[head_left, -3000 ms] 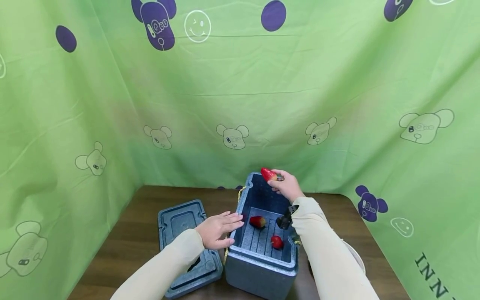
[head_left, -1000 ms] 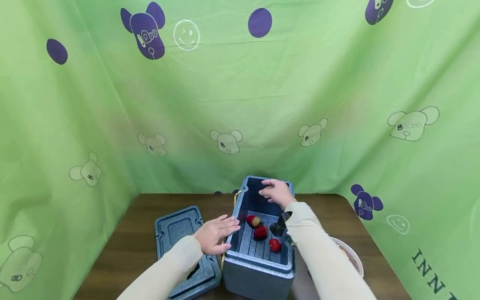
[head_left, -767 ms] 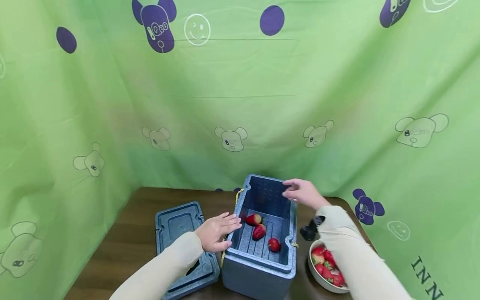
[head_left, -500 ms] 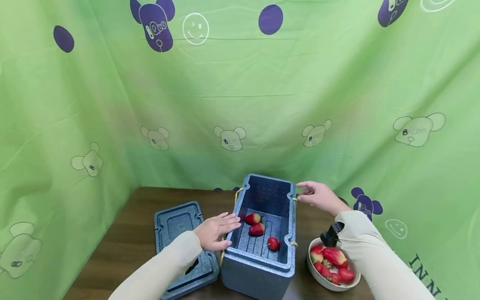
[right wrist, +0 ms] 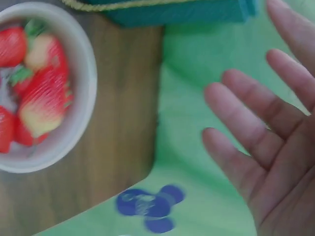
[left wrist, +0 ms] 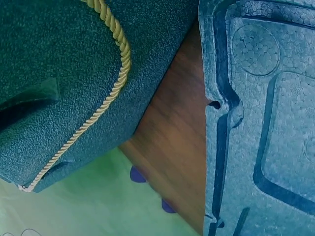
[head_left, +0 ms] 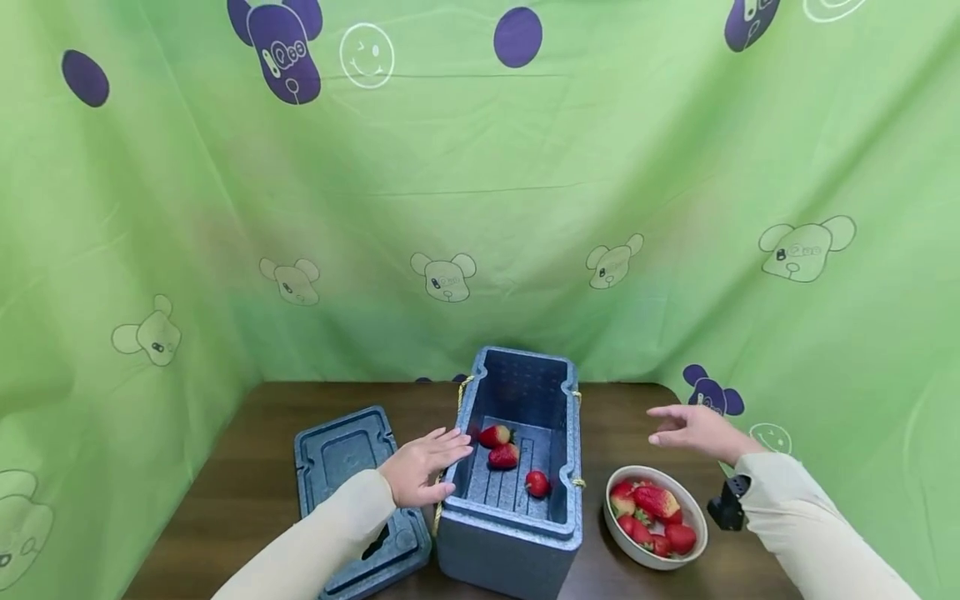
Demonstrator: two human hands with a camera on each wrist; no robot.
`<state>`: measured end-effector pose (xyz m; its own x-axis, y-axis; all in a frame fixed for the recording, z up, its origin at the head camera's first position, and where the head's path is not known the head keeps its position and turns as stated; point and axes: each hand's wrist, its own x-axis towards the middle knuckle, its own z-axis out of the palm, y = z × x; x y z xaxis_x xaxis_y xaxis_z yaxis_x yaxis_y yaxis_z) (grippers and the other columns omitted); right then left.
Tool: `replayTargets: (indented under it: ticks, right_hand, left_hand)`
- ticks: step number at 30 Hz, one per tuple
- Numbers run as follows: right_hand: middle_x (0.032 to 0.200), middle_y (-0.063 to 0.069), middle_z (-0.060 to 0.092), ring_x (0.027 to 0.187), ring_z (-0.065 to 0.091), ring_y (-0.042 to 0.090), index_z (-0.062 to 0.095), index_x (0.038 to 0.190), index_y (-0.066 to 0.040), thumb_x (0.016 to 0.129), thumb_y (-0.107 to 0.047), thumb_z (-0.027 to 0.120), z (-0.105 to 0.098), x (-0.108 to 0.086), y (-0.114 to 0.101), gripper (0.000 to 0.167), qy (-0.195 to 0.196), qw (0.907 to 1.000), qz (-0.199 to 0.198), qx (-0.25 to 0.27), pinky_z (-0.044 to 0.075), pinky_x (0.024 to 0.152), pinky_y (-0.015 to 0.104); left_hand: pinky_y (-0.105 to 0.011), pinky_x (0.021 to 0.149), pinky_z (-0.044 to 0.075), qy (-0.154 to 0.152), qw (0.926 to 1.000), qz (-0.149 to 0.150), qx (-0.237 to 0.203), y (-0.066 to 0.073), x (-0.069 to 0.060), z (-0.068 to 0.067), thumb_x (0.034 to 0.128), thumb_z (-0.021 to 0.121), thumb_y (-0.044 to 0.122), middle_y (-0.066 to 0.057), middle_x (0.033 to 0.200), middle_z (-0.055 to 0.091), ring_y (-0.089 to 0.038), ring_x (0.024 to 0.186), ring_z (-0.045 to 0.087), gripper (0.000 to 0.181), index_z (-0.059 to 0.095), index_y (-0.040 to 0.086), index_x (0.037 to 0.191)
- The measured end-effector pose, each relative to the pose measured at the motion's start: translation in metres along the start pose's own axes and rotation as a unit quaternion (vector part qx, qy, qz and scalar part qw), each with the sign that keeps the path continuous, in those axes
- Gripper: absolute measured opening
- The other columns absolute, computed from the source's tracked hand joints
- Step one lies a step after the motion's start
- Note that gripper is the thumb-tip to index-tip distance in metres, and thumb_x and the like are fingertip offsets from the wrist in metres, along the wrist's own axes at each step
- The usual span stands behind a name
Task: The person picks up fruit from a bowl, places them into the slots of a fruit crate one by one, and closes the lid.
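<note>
My left hand (head_left: 423, 468) rests with extended fingers on the left rim of a grey-blue foam box (head_left: 517, 533). Inside the box lie two strawberries side by side, one (head_left: 503, 456) in front of the other (head_left: 495, 436), and a small round red fruit (head_left: 537, 483). Over the table's right side my right hand (head_left: 697, 431) hovers, holding nothing, behind a white bowl (head_left: 697, 533) of strawberries (head_left: 655, 502). The right wrist view shows its spread fingers (right wrist: 246, 118) apart from the bowl (right wrist: 88, 98). The left wrist view does not show the left hand.
The box's lid (head_left: 337, 458) lies on the brown table (head_left: 225, 467), left of the box and partly under the left forearm. Yellow rope (left wrist: 110, 96) runs along the box's side. A green printed cloth (head_left: 480, 208) hangs behind the table.
The strawberry my right hand held is in the box with the others. That hand has moved out to the right, beyond the bowl, which is now uncovered. The left hand stays on the rim.
</note>
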<state>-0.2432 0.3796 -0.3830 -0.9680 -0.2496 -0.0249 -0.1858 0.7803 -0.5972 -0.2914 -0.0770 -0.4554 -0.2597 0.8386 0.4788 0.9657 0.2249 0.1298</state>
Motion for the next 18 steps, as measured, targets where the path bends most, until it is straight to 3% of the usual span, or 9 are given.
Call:
replayTargets:
  ticks: [5,10,15,18]
  right_hand:
    - [0.099,0.027,0.068,0.092,0.067,0.038,0.049,0.124,0.018,0.084,-0.018,0.073,0.017,-0.018,0.025,0.059,0.04,0.9986,0.032,0.015,0.056,0.075,0.039]
    - [0.092,0.024,0.069,0.085,0.068,0.036,0.051,0.12,0.018,0.08,-0.014,0.075,0.028,-0.029,0.039,0.056,0.063,0.9973,0.037,-0.012,0.055,0.073,0.043]
    - [0.092,0.026,0.068,0.086,0.066,0.039,0.055,0.115,0.017,0.08,-0.012,0.074,0.035,-0.03,0.049,0.05,0.087,0.9942,0.052,-0.035,0.053,0.076,0.05]
    - [0.093,0.026,0.068,0.086,0.066,0.038,0.057,0.113,0.017,0.08,-0.011,0.073,0.043,-0.03,0.053,0.046,0.083,0.9939,0.064,-0.034,0.053,0.075,0.047]
  left_hand:
    - [-0.043,0.105,0.039,0.012,0.9999,0.01,0.002,0.003,0.001,0.004,0.0993,0.038,0.039,-0.015,0.13,0.059,-0.027,0.126,0.051,0.054,0.06,-0.002,0.126]
    - [-0.042,0.104,0.039,0.003,0.9997,0.014,0.017,0.003,0.002,0.005,0.0984,0.04,0.039,-0.015,0.129,0.06,-0.026,0.125,0.052,0.053,0.061,-0.001,0.126]
    - [-0.042,0.107,0.036,-0.009,0.9998,-0.014,0.011,0.003,0.002,0.001,0.0963,0.044,0.038,-0.013,0.132,0.058,-0.026,0.128,0.049,0.051,0.06,0.001,0.129]
    - [-0.042,0.107,0.035,-0.018,0.9995,-0.025,0.011,0.003,0.001,0.0,0.0965,0.044,0.038,-0.014,0.133,0.057,-0.025,0.129,0.048,0.052,0.059,0.002,0.13]
